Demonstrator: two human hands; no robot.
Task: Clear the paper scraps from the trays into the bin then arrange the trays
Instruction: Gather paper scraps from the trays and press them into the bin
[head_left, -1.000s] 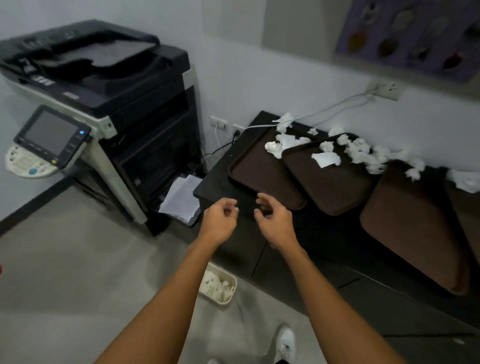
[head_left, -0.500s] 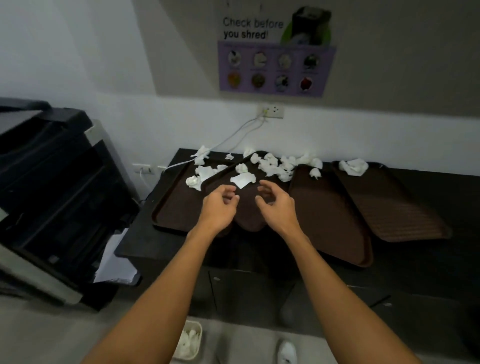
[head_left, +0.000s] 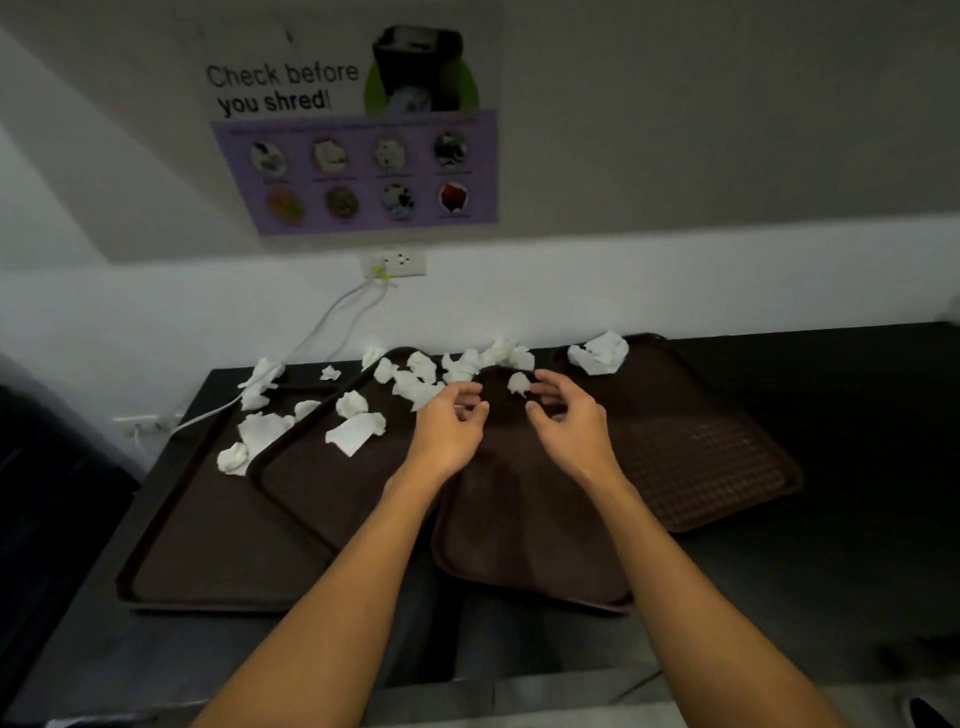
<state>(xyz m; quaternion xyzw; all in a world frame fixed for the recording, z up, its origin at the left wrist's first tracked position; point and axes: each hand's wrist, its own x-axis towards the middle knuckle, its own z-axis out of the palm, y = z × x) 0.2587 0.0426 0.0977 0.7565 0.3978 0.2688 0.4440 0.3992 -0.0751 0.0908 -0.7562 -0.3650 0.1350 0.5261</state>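
Brown plastic trays (head_left: 524, 566) lay overlapping on a dark counter (head_left: 857, 519), four of them fanned out side by side. Both hands hovered above the third tray (head_left: 519, 519), the one directly beneath them. The left hand (head_left: 449, 434) and the right hand (head_left: 569, 426) were near each other but apart, with fingers loosely curled and gripping nothing.

White paper scraps (head_left: 415, 376) were strewn along the far ends of the trays, just beyond the fingertips and off to the left of the left hand. One small crumpled scrap (head_left: 518, 383) sat between the fingertips of the two hands, on the far end of the tray beneath them; whether a finger touched it could not be told. A flat torn piece (head_left: 356, 431) lay just left of the left hand on the second tray (head_left: 322, 493). A bigger crumpled wad (head_left: 597, 353) rested beyond the right hand, at the far end of the ribbed tray (head_left: 717, 467) to that hand's right. More scraps sat on the leftmost tray (head_left: 208, 545).

On the wall beyond the hands hung a poster (head_left: 358, 156) reading "Check before you shred!", with a socket (head_left: 397, 261) below it and white cables (head_left: 332, 325) running down to the left.
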